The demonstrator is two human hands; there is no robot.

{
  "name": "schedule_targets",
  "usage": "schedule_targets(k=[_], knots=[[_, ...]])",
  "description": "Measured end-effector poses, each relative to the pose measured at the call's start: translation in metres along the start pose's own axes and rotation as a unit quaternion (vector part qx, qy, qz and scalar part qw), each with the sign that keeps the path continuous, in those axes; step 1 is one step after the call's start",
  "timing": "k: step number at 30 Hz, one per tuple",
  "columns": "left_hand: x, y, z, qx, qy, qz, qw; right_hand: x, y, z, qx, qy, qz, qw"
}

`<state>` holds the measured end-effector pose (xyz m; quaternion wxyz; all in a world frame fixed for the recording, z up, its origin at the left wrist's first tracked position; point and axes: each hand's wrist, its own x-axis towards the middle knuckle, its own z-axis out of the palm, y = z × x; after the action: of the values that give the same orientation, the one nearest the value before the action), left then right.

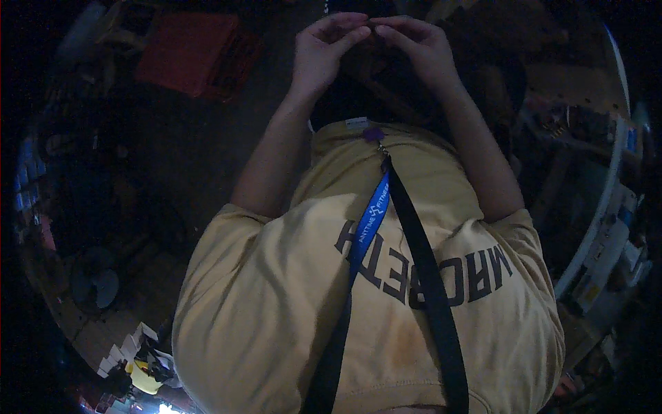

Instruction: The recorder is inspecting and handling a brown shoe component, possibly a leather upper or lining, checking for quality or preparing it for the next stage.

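Note:
My left hand (pixel 324 45) and my right hand (pixel 417 41) are raised in front of me at the top of the view, fingertips meeting over a dark object that I cannot make out. Both hands have their fingers curled inward. Below them fills my yellow shirt (pixel 276 297) with dark lettering. A blue and black lanyard (pixel 372 214) hangs down its front from a small purple clip (pixel 373 133) near the collar.
The room is very dim. A red crate-like box (pixel 196 52) lies on the floor at the upper left. A curved white edge (pixel 607 186) with cluttered items runs down the right. Small white and yellow objects (pixel 138 355) sit at the lower left.

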<state>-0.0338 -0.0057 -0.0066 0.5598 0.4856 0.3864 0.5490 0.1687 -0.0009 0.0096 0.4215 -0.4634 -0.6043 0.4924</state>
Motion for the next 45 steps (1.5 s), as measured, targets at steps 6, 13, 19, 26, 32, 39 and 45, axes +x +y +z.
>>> schedule_targets(k=[6,13,19,26,32,39,45], knots=[[-0.001,0.002,-0.004,0.017,-0.006,0.001,1.000,0.005,-0.002,-0.007,0.034,-0.032,0.028,0.998],[-0.003,0.007,-0.007,0.034,-0.029,0.010,0.999,0.011,-0.011,-0.009,-0.052,-0.048,0.011,0.997],[-0.002,0.015,-0.010,0.196,-0.017,0.058,0.979,0.013,-0.013,-0.010,-0.061,-0.054,0.005,0.997],[-0.001,0.036,-0.016,0.329,-0.066,0.122,0.934,0.014,-0.041,-0.005,-0.055,-0.107,-0.001,0.993],[0.003,0.034,-0.019,0.277,-0.097,0.045,0.955,0.017,-0.046,0.003,-0.117,-0.070,-0.072,0.988],[0.007,0.010,-0.022,0.073,-0.112,0.008,0.991,0.017,-0.048,0.000,-0.074,-0.064,0.020,0.995],[0.007,0.011,-0.016,0.089,-0.110,0.019,0.990,0.020,-0.036,-0.008,-0.022,-0.070,0.028,0.997]])
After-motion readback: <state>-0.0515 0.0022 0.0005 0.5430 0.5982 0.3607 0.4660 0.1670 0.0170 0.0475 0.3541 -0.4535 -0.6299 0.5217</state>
